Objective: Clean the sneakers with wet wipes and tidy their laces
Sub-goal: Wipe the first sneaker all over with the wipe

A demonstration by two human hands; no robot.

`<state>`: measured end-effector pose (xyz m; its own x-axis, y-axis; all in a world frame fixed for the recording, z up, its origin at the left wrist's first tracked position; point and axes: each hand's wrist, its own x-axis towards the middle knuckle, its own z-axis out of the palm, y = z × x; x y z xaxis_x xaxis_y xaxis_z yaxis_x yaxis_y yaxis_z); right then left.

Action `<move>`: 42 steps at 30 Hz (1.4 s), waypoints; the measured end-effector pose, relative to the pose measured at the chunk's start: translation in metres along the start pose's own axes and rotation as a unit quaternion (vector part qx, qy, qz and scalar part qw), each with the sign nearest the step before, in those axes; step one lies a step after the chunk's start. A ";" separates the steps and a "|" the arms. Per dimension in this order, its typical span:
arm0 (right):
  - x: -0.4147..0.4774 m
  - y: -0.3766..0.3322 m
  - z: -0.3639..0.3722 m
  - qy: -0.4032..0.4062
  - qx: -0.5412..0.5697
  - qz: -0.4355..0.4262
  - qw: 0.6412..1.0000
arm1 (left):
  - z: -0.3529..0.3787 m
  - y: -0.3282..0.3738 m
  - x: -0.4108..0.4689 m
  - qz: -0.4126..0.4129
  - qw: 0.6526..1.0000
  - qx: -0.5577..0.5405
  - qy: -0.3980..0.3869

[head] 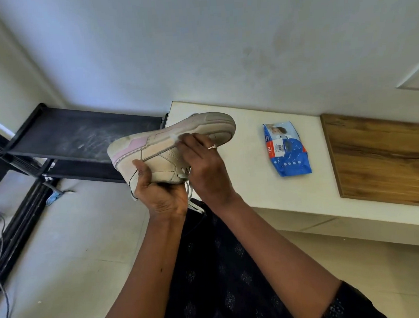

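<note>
Left hand (159, 190) is gripping the sneaker (167, 147) by its collar, holding it upside down in the air, sole uppermost. Right hand (204, 164) is pinching a wet wipe (175, 137) closed against the sneaker's side. Laces (193, 200) are dangling loose below. Wipes pack (286, 149) is lying on the white surface (250, 180), well apart.

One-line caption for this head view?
Left hand holds a white-and-pink sneaker upturned while right hand rubs its side with a white wipe.
</note>
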<state>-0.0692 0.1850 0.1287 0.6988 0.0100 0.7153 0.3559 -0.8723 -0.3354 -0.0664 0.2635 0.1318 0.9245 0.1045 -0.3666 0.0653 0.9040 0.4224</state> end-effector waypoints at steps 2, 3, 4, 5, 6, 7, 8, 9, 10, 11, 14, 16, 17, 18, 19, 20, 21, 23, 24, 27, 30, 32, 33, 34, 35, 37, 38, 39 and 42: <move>0.000 0.004 -0.001 -0.004 -0.015 -0.029 0.999 | -0.001 -0.001 0.003 -0.002 1.000 -0.005 -0.008; 0.001 0.010 -0.002 0.001 -0.024 -0.025 0.999 | -0.001 -0.001 0.004 0.000 1.000 -0.007 -0.011; 0.002 0.018 -0.003 0.008 -0.034 -0.011 0.999 | -0.001 -0.001 0.004 0.003 1.000 -0.010 -0.017; 0.003 0.026 -0.005 0.017 -0.043 0.013 0.999 | 0.000 -0.001 0.004 0.007 1.000 -0.010 -0.018; 0.006 0.034 -0.006 0.029 -0.048 0.044 0.997 | -0.001 -0.001 0.005 0.008 1.000 -0.011 -0.017; 0.008 0.041 -0.008 0.041 -0.050 0.079 0.995 | -0.002 -0.001 0.008 0.006 1.000 -0.011 -0.017; 0.011 0.046 -0.009 0.052 -0.051 0.113 0.991 | -0.003 -0.002 0.010 0.003 1.000 -0.011 -0.015; 0.014 0.049 -0.010 0.062 -0.053 0.142 0.987 | -0.003 -0.003 0.011 -0.002 1.000 -0.009 -0.010; 0.016 0.051 -0.009 0.069 -0.057 0.163 0.982 | -0.002 -0.004 0.012 -0.006 1.000 -0.003 -0.002; 0.016 0.052 -0.007 0.072 -0.060 0.177 0.980 | 0.000 -0.005 0.012 -0.011 1.000 0.002 0.002; 0.012 0.045 0.006 0.061 -0.036 0.152 0.986 | 0.008 -0.008 0.016 -0.021 1.000 0.006 0.004; 0.007 0.034 0.016 0.033 -0.009 0.101 0.994 | 0.013 -0.008 0.022 -0.038 0.999 -0.006 0.006; 0.003 0.030 0.020 0.018 -0.004 0.076 0.997 | 0.015 -0.009 0.026 -0.048 0.999 -0.016 0.005; 0.000 0.028 0.024 0.008 -0.001 0.054 0.998 | 0.015 -0.009 0.031 -0.056 0.998 -0.027 0.004; -0.002 0.028 0.025 0.002 0.000 0.040 0.999 | 0.015 -0.009 0.034 -0.064 0.997 -0.035 0.001; -0.001 0.033 0.026 -0.001 -0.003 0.033 0.999 | 0.014 -0.010 0.038 -0.068 0.997 -0.039 -0.004; 0.000 0.041 0.026 0.000 -0.011 0.033 0.999 | 0.014 -0.011 0.041 -0.072 0.997 -0.040 -0.007; 0.005 0.061 0.027 0.015 -0.033 0.061 0.997 | 0.015 -0.013 0.048 -0.080 0.996 -0.033 -0.002; 0.009 0.072 0.026 0.027 -0.045 0.086 0.995 | 0.015 -0.014 0.051 -0.085 0.996 -0.034 0.003; 0.018 0.089 0.031 0.065 -0.074 0.157 0.983 | 0.019 -0.018 0.062 -0.089 0.995 -0.035 0.010; 0.021 0.086 0.046 0.057 -0.043 0.119 0.990 | 0.023 -0.022 0.075 -0.096 0.995 -0.040 0.008; 0.019 0.083 0.060 0.024 -0.016 0.076 0.997 | 0.025 -0.026 0.088 -0.101 0.993 -0.055 0.011; 0.018 0.085 0.065 0.011 -0.005 0.065 0.998 | 0.026 -0.029 0.096 -0.102 0.993 -0.064 0.013; 0.018 0.088 0.068 0.006 0.004 0.056 0.998 | 0.027 -0.031 0.102 -0.104 0.992 -0.069 0.018; 0.021 0.094 0.071 0.007 0.007 0.047 0.999 | 0.028 -0.033 0.109 -0.108 0.991 -0.071 0.023; 0.030 0.108 0.076 0.012 -0.006 0.036 0.999 | 0.032 -0.036 0.120 -0.120 0.990 -0.066 0.043; 0.035 0.117 0.077 0.014 -0.018 0.036 0.999 | 0.035 -0.038 0.124 -0.123 0.989 -0.064 0.054; 0.039 0.125 0.078 0.019 -0.033 0.043 0.998 | 0.037 -0.040 0.126 -0.125 0.988 -0.062 0.064; 0.054 0.144 0.083 0.041 -0.067 0.101 0.992 | 0.050 -0.042 0.133 -0.122 0.986 -0.068 0.092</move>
<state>0.0715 0.1003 0.0685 0.6932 -0.2069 0.6904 0.1235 -0.9096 -0.3966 0.0724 0.2188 0.1063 0.8031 -0.0608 -0.5928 0.2150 0.9573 0.1930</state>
